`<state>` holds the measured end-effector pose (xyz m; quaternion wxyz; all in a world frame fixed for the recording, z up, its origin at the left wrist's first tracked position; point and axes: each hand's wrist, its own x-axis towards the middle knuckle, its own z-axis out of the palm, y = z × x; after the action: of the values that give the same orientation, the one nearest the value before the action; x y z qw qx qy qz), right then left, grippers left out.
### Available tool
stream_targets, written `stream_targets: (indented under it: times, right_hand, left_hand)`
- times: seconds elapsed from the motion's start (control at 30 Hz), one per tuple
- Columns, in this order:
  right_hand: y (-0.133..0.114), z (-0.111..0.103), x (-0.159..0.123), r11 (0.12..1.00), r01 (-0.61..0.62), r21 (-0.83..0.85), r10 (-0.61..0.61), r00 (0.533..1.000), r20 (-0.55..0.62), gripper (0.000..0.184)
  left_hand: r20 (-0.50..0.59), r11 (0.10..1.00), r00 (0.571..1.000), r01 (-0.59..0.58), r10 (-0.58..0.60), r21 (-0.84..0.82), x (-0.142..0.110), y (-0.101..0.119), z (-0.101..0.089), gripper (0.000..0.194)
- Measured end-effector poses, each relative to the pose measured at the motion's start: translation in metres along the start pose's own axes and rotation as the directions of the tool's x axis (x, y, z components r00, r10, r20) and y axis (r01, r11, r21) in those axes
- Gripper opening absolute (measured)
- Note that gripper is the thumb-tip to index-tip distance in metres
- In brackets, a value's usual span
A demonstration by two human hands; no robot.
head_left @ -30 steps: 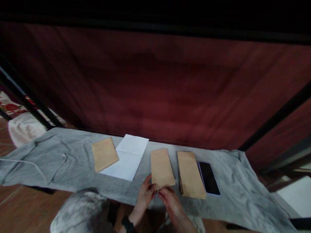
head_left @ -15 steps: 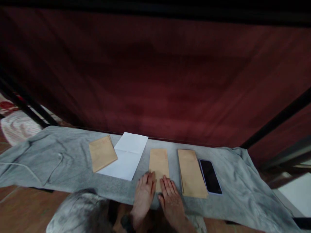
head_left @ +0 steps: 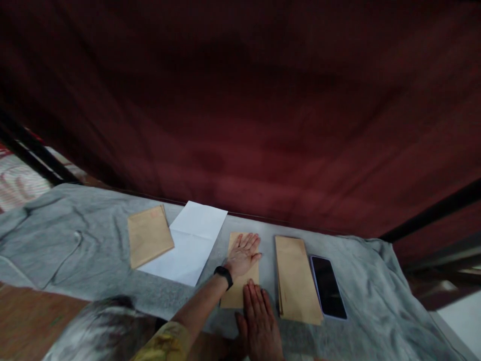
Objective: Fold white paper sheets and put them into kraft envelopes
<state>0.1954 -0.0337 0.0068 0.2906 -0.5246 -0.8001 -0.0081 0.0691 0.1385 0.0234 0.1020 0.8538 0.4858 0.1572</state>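
Observation:
A brown paper envelope (head_left: 233,296) lies flat on the grey cloth in front of me, partly covered by both hands. My left hand (head_left: 243,254), with a black band on its wrist, is spread flat over the envelope's upper part, fingers pointing away from me. Lower down, my right hand (head_left: 259,316) rests with its fingers stretched out along the envelope's near right edge. Neither hand grips anything. Just right of it is a stack of brown envelopes (head_left: 298,281). To the left, another brown envelope pile (head_left: 149,236) overlaps a creased white paper sheet (head_left: 197,243).
A phone (head_left: 328,288) with a dark screen lies right of the stack. Grey cloth (head_left: 376,296) covers the narrow surface, with a thin white cable (head_left: 71,248) at its left. A dark red curtain (head_left: 240,150) hangs behind, with black metal bars at both sides.
Both hands pinched the near edge of the wider envelope; it then became narrower, under both flat palms. Now my left hand has slid up it, while my right hand stays near the lower edge.

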Motion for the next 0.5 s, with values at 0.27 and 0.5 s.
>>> stream_targets:
  times: [0.27, 0.5]
  right_hand:
    - [0.001, 0.001, -0.001, 1.0, 0.009, -0.025, -0.009, 1.0, 0.028, 0.067]
    - [0.001, 0.002, -0.004, 1.0, -0.004, 0.03, 0.005, 1.0, -0.016, 0.061]
  left_hand:
    - [0.052, 0.997, 0.996, -0.073, 0.074, -0.014, -0.004, -0.003, -0.001, 0.056]
    - [0.128, 0.987, 0.983, -0.122, 0.135, -0.102, -0.038, 0.013, -0.016, 0.053]
